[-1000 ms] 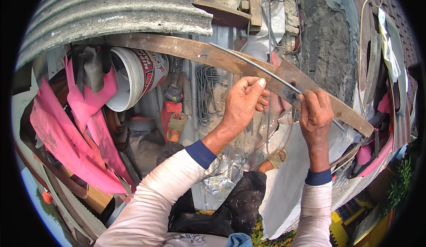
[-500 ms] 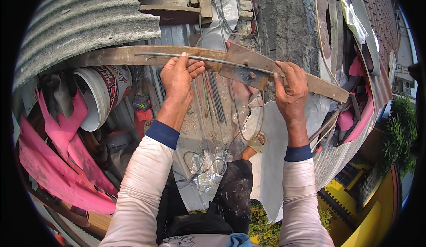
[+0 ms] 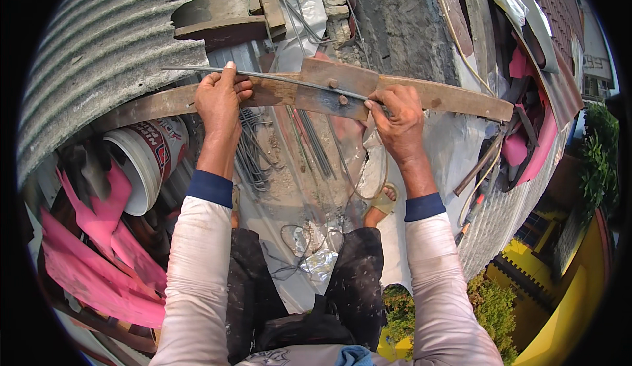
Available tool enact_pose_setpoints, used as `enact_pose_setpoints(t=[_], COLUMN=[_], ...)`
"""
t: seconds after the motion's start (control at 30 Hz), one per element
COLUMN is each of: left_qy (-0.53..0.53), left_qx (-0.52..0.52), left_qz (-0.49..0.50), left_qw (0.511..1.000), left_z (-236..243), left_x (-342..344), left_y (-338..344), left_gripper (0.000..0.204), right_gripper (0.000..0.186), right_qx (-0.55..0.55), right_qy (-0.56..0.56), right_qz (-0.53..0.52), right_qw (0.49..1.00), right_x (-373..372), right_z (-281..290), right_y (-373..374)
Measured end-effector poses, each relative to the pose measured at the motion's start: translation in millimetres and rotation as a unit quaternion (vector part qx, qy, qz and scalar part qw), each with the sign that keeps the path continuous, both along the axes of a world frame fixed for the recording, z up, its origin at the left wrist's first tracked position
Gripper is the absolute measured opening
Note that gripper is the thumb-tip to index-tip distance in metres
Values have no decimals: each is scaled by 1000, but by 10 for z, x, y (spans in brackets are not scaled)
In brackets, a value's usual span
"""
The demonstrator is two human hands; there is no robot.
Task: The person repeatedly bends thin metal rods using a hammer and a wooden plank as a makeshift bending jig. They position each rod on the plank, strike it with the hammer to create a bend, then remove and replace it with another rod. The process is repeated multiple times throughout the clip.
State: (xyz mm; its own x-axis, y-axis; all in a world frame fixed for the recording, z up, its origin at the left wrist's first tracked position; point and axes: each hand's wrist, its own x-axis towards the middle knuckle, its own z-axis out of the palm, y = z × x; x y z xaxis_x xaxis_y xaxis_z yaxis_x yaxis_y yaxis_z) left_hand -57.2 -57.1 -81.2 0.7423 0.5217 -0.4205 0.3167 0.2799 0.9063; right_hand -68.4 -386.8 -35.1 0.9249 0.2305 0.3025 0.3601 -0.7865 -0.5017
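Note:
A thin grey metal rod slants over a long wooden plank. My left hand has its thumb up against the rod and its fingers curled below, closed on it. At the rod's right end my right hand pinches it between thumb and fingers. A wooden block is fixed across the plank, with a dark, worn plate area beneath. Two rusty pegs stick up there, and the rod runs between them.
Several bent metal rods and straight rods lie below the plank. A white bucket rests tipped at left, near pink sheeting. Corrugated roofing overhangs the upper left. Loose wire and foil lie between my legs.
Both hands have moved left with the rod, and its right end now sits close to the pegs. The view has shifted a little, showing more bent rods below the plank.

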Motion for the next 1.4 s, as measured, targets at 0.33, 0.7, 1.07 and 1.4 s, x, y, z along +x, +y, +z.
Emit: enact_pose_setpoints(t=[0.33, 0.7, 1.07, 1.4], left_qy=[105, 87, 194, 269], left_qx=[418, 323, 441, 473], left_qz=[-9, 72, 56, 32], left_qw=[902, 940, 874, 838], left_z=[-28, -209, -253, -427], left_x=[390, 525, 690, 804], left_y=[-243, -263, -393, -264], left_gripper=[38, 46, 53, 56], right_gripper=[17, 12, 24, 23], right_qx=[70, 76, 173, 71], right_qy=[38, 7, 62, 151], right_qz=[16, 1, -63, -403], right_qw=[997, 997, 981, 900], right_x=[-31, -39, -87, -1921], right_z=[-18, -104, -17, -198], right_y=[-123, 30, -161, -1806])
